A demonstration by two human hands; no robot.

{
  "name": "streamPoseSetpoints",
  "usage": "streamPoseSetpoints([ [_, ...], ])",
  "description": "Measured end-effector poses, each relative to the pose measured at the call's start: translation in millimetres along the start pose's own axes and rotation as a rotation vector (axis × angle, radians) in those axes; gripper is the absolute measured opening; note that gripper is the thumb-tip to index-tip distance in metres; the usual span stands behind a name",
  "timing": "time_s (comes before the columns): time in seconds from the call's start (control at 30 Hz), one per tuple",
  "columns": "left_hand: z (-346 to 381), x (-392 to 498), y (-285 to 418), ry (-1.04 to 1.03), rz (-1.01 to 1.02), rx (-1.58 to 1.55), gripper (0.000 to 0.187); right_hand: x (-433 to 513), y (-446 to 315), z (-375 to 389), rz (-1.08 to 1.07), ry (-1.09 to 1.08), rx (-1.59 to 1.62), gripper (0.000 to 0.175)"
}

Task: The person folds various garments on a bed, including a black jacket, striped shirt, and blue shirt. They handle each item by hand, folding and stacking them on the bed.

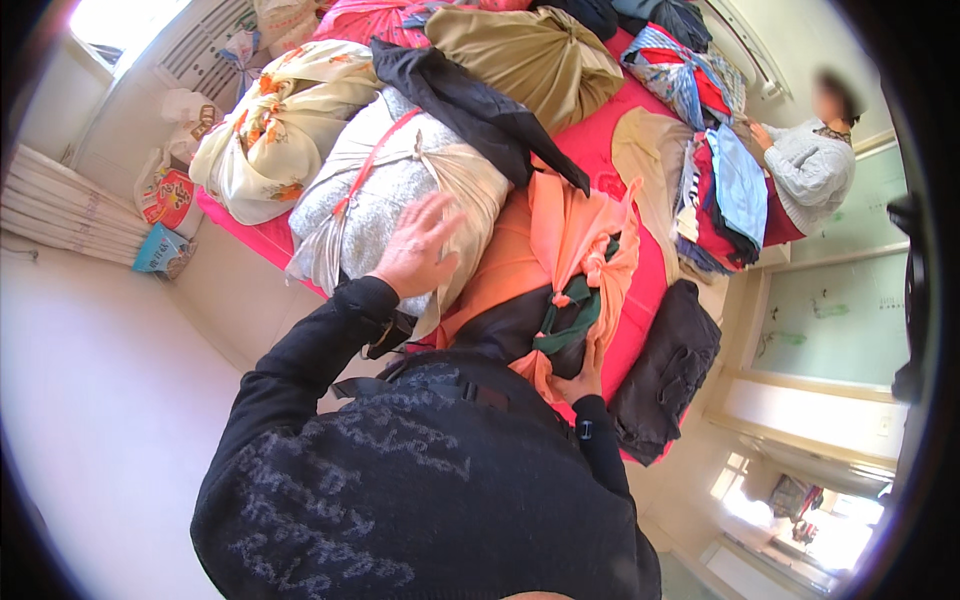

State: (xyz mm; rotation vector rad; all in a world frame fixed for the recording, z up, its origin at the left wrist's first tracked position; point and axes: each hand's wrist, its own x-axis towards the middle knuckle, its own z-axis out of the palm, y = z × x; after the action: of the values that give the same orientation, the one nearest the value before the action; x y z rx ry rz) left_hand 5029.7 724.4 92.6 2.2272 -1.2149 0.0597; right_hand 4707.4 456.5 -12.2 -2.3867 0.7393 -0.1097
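Observation:
My left hand [420, 247] has its fingers spread over a grey-white bundle [390, 184] wrapped in pale cloth and bound with a red strap [375, 161]; whether it touches the bundle is unclear. Beside that bundle sits an orange cloth bundle [517, 240] with knotted corners and a dark green tie [574, 322]. Against its near right side lies my right hand [581, 381], its fingers along the orange cloth; I cannot tell whether it grips. A black garment [472, 105] is draped across the top of the grey-white bundle.
A pink-red sheet [637, 330] covers the bed. Around it are a floral cream bundle [281, 135], an olive bundle [525, 60], folded dark trousers [667, 375] and stacked clothes [724, 199]. Another person [810, 165] is at the far right. A blue bag [161, 251] stands left.

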Motion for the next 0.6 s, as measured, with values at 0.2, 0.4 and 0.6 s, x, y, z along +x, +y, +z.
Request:
streamPoseSetpoints([
  [0.2,2.8,-9.1,-25.2,-0.235,-0.297,0.283,0.072,1.9,-0.8,-0.5,0.043,-0.036,0.031,0.126],
  [0.4,12.4,-11.9,-26.4,-0.119,-0.293,0.293,0.071,14.3,-18.8,-33.0,0.025,-0.166,-0.074,0.105],
  [0.6,13.8,-12.6,-26.2,-0.113,-0.304,0.274,0.073,130.3,-75.0,-136.5,-0.094,-0.139,0.13,0.034],
])
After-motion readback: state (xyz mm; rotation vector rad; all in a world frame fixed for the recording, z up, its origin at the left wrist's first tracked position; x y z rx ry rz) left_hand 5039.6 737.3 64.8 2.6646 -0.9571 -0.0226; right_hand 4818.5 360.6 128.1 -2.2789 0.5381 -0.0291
